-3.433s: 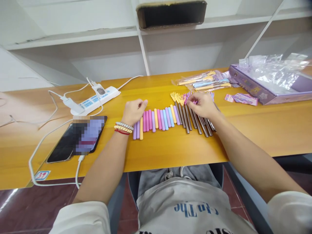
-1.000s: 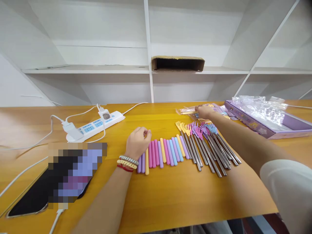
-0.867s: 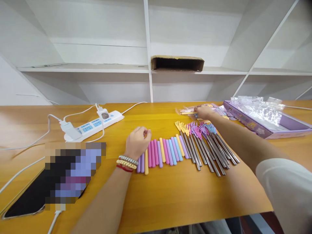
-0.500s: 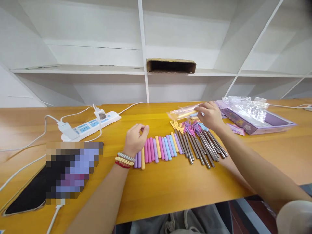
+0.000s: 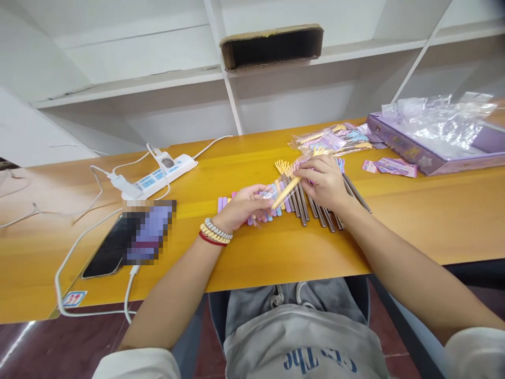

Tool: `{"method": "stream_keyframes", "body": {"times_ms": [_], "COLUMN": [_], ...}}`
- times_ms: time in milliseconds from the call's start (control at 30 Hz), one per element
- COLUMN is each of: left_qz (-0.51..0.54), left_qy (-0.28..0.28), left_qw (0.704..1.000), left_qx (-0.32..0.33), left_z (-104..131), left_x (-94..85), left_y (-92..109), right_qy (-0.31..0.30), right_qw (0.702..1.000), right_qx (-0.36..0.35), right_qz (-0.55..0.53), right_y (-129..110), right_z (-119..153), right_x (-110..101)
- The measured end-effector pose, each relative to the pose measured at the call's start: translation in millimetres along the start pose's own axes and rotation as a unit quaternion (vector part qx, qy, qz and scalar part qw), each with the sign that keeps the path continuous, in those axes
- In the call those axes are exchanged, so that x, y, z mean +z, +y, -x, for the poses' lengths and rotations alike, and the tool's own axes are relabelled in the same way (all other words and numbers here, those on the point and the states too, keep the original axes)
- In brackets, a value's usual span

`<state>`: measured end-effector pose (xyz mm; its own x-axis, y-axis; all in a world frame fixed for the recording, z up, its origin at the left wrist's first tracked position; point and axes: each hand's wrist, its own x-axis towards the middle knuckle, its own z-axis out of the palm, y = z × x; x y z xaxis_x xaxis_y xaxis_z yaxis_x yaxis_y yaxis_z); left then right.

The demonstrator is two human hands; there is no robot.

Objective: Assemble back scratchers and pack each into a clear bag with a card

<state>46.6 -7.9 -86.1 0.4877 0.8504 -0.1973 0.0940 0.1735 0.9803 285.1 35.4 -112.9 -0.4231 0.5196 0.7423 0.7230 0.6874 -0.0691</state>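
A yellow stick in a clear plastic wrapper [image 5: 286, 192] slants between my two hands, above the rows on the table. My left hand [image 5: 246, 206] grips its lower end, with bracelets at the wrist. My right hand [image 5: 321, 181] pinches the upper part, near a yellow claw-shaped head. Beneath them, purple handles [image 5: 222, 203] and other pastel ones lie in a row, partly hidden by my left hand. Metal rods [image 5: 356, 192] with coloured claw heads, among them yellow ones [image 5: 284, 167], lie under and around my right hand.
More wrapped pieces [image 5: 335, 138] lie at the back, beside small printed cards [image 5: 396, 167] and a purple box [image 5: 428, 164] heaped with clear wrappers. On the left are a white power strip [image 5: 177, 166], cables and a dark phone [image 5: 106, 252]. A cardboard box [image 5: 272, 34] sits on the shelf.
My right hand has come back from the rear of the table with a wrapped piece. My left hand has left the handle row and taken its lower end. The view has tilted down.
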Motion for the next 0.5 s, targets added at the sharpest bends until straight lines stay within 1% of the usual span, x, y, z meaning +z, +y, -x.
{"method": "stream_keyframes", "body": {"times_ms": [100, 200, 333, 367, 433, 500], "left_qz": [0.003, -0.001, -0.019, -0.016, 0.006, 0.045], "left_qy": [-0.005, -0.011, 0.009, 0.014, 0.029, 0.064], "left_qw": [1.0, 1.0, 1.0, 0.999, 0.999, 0.996], "left_qx": [-0.012, 0.002, 0.023, 0.024, 0.028, 0.044], "left_z": [-2, -2, -2, -3, -5, -8], "left_x": [1.6, 3.9, 3.1, 1.6, -2.1, -6.1], "left_y": [-1, 0, -2, -3, -6, -9], "right_qy": [0.009, 0.009, 0.003, 0.012, 0.047, 0.089], "right_qw": [1.0, 1.0, 1.0, 1.0, 0.997, 0.991], "right_qx": [0.005, 0.003, 0.016, 0.024, 0.054, 0.103], "right_qz": [0.001, -0.001, -0.007, -0.006, 0.0, 0.007], "right_y": [2, 2, -2, -3, -4, -5], "right_z": [0, 1, 1, 0, -1, -1], "right_x": [-1, 0, 2, 2, 2, 1]}}
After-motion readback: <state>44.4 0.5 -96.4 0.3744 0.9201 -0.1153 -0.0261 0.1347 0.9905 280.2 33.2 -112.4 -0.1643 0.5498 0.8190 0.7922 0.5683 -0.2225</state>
